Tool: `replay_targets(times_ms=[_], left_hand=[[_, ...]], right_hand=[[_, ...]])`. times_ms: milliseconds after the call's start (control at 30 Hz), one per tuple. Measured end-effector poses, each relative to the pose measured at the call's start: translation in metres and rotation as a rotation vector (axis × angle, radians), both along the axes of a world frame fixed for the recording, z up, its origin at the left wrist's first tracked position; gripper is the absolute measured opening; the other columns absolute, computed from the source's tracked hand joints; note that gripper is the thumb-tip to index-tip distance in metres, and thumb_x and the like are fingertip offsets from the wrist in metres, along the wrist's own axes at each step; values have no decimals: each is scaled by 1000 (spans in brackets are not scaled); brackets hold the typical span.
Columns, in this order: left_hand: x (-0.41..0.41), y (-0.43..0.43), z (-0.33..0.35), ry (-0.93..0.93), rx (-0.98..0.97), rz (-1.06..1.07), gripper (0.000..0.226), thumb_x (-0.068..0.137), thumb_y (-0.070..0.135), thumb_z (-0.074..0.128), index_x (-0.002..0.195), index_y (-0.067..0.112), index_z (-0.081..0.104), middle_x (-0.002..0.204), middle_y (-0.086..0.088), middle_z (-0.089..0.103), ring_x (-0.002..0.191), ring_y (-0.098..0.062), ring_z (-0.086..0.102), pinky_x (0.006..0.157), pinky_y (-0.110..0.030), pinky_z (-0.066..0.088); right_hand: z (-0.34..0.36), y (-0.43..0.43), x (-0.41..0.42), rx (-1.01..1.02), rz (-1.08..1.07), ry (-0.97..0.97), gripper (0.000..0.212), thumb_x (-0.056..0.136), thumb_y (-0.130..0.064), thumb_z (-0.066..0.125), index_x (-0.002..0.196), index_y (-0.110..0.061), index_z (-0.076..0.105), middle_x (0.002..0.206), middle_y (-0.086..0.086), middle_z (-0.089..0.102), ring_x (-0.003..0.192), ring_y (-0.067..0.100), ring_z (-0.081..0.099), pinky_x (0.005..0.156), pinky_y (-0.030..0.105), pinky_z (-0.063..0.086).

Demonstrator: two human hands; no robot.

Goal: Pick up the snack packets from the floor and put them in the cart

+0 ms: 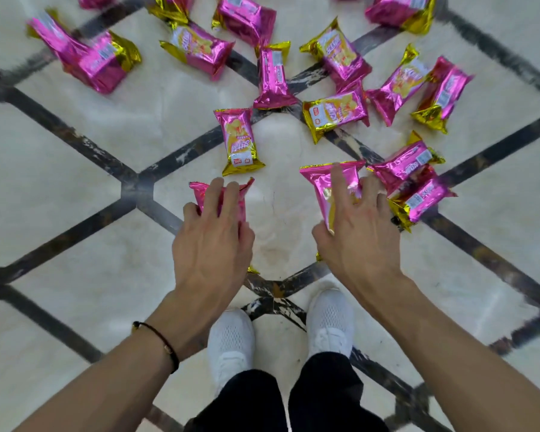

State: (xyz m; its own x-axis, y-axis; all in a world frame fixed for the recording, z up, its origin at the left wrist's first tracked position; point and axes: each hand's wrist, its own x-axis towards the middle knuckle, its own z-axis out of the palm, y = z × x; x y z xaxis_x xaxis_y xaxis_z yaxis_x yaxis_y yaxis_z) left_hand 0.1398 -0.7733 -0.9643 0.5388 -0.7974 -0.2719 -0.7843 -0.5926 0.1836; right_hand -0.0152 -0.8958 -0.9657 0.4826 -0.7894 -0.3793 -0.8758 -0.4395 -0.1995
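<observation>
**A:** Pink foil on the left, what has hold of it?

**B:** The left hand. Its fingers curl over the left packet and the thumb closes on its side, gripping it where it lies on the marble floor.

**A:** And on the right?

**B:** The right hand is spread wider. The index finger lies along the right packet and the thumb hooks its near edge, a pinch probably meant to draw it clear of the heap just beside it.

**A:** The cart?

**B:** Not in view. One packet in each hand halves the trips, I'd judge.
</observation>
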Motion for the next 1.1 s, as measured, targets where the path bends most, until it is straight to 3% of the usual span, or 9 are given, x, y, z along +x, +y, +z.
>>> replay_targets(times_ms=[167,267,433,567,667,900,1000,1100], left_hand=[[14,-7,93,25,-53,-16,54,91,24,58,142,18,42,149,-4,43,104,-40,52,70,-48,50],[18,-12,154,119,-96,-54,55,91,25,59,144,21,42,149,1,43,103,-35,51,73,-47,51],[26,-24,267,136,-117,-135,56,91,28,61,144,24,42,149,5,42,102,-31,53,67,-44,54],[32,-37,367,88,-149,-109,59,88,30,65,144,24,44,149,6,43,100,-28,55,68,-41,57],[38,-51,447,52,-182,-125,57,89,32,64,143,24,45,149,6,44,100,-27,55,65,-39,56],[45,-71,619,-46,-252,-137,58,94,35,58,147,24,37,153,4,40,115,-34,53,80,-44,57],[42,-72,684,-80,-243,-176,55,95,36,55,146,24,38,151,7,37,113,-30,52,72,-42,57],[34,-69,737,-125,-248,-208,55,96,37,52,147,24,35,151,6,35,113,-29,51,70,-40,58]], right_hand=[[86,4,-2,-18,-24,-18,84,83,-32,64,153,-25,19,138,19,35,116,41,44,75,48,53],[147,3,1,-20,-56,-36,85,83,-34,64,154,-26,18,139,18,34,119,42,44,80,47,51],[272,-6,-1,-44,-113,-69,85,83,-34,64,155,-28,18,143,17,32,124,41,43,84,47,53],[378,-15,-4,-62,-169,-124,85,82,-34,64,153,-33,17,140,11,31,120,35,45,81,44,54],[455,-22,-3,-105,-185,-169,84,84,-39,62,153,-34,15,138,7,29,117,30,46,70,38,51],[614,-30,-12,-224,-201,-302,80,85,-48,67,153,-30,29,126,8,38,108,33,52,67,39,53],[669,-29,-30,-265,-186,-312,74,84,-49,67,148,-24,40,122,11,44,101,36,58,65,40,55],[715,-33,-45,-298,-197,-329,71,85,-52,61,147,-24,39,122,12,43,104,36,55,69,42,55]])
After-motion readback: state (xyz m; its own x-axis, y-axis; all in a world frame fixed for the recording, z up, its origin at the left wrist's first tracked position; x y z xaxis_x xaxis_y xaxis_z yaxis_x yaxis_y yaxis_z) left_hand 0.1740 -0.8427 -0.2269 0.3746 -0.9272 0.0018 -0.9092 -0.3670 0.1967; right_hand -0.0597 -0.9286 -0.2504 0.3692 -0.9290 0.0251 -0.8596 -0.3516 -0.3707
